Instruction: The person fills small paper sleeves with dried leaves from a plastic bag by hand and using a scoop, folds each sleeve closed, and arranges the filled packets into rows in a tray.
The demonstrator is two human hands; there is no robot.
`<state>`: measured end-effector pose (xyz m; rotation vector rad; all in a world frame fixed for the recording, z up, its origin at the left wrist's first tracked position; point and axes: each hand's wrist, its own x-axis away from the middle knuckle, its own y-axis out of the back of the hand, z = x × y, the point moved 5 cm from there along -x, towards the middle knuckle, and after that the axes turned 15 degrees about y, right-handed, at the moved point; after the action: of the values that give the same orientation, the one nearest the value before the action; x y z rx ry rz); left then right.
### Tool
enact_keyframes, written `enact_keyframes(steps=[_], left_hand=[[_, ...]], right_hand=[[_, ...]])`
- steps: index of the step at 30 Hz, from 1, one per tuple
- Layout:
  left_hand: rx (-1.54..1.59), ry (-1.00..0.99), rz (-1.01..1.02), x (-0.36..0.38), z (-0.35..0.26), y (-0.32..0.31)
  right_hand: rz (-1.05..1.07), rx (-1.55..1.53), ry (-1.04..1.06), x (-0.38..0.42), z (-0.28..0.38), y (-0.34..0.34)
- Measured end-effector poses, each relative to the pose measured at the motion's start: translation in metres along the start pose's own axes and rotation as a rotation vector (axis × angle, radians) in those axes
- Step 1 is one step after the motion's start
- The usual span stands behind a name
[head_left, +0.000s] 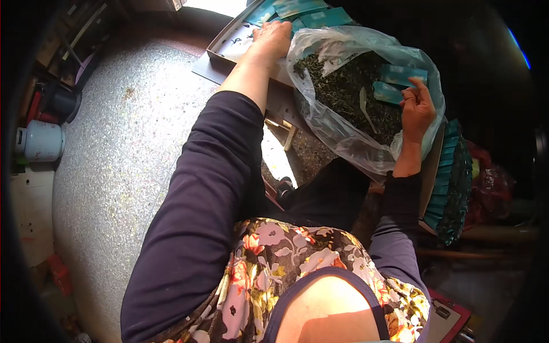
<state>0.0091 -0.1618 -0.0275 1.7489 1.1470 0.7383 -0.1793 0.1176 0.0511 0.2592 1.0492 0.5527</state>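
A clear plastic bag [309,106] lies open, full of dark green dried leaves [343,91], with a pale spoon-like tool [363,104] resting on them. Over the bag's right side is my right hand [418,108], its fingers bent against teal packets [400,75]. My left hand [274,38] reaches into a shallow white-lined box [231,43] at the top, beside a pile of teal packets [326,18]. What its fingertips touch is hidden.
Many teal packets [445,188] stand in a row in a box to the right, near a red plastic bag [492,188]. A white and grey canister [44,140] stands at the far left on the speckled floor [114,171]. A red-edged clipboard [449,314] is at the lower right.
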Motion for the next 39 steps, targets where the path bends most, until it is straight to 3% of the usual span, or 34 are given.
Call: enact_keyframes(steps=[4, 6, 9, 11, 13, 17, 22, 25, 27, 29, 30, 32, 39], left_hand=[[-0.047, -0.005, -0.008, -0.003, -0.001, 0.008], [0.012, 0.151, -0.271, 0.002, 0.005, 0.036], [0.148, 0.170, -0.424, 0.036, -0.003, 0.093], [0.276, 0.171, -0.397, 0.030, -0.003, 0.093], [0.682, -0.170, -0.448, 0.035, -0.017, 0.098], [0.785, -0.558, -0.315, 0.094, -0.074, 0.108], [0.702, -0.647, -0.250, 0.114, -0.100, 0.087], [0.652, -0.617, -0.351, 0.103, -0.096, 0.068], [0.655, -0.669, -0.441, 0.103, -0.093, 0.066], [0.630, -0.590, -0.325, 0.110, -0.096, 0.085], [0.612, -0.517, -0.213, 0.111, -0.096, 0.090], [0.609, -0.543, -0.190, 0.112, -0.097, 0.090], [0.550, -0.473, -0.079, 0.106, -0.091, 0.064]], right_hand=[[0.012, -0.071, 0.009, 0.005, 0.011, -0.006], [0.017, -0.090, 0.005, 0.008, 0.013, -0.009], [0.041, -0.104, -0.030, 0.015, 0.014, -0.011], [0.063, -0.099, -0.064, 0.018, 0.014, -0.013], [0.072, -0.165, -0.080, 0.021, 0.015, -0.019], [0.028, -0.282, -0.102, 0.019, 0.032, -0.027], [0.038, -0.254, -0.012, 0.007, 0.064, -0.019], [0.082, -0.359, -0.013, 0.009, 0.096, -0.013], [0.111, -0.519, 0.051, 0.006, 0.142, -0.007], [0.269, -0.610, 0.548, -0.003, 0.200, -0.002], [0.392, -0.760, 0.726, -0.008, 0.216, -0.003], [0.683, -0.838, 0.947, -0.025, 0.267, -0.004], [0.657, -1.014, 0.991, -0.014, 0.286, -0.036]])
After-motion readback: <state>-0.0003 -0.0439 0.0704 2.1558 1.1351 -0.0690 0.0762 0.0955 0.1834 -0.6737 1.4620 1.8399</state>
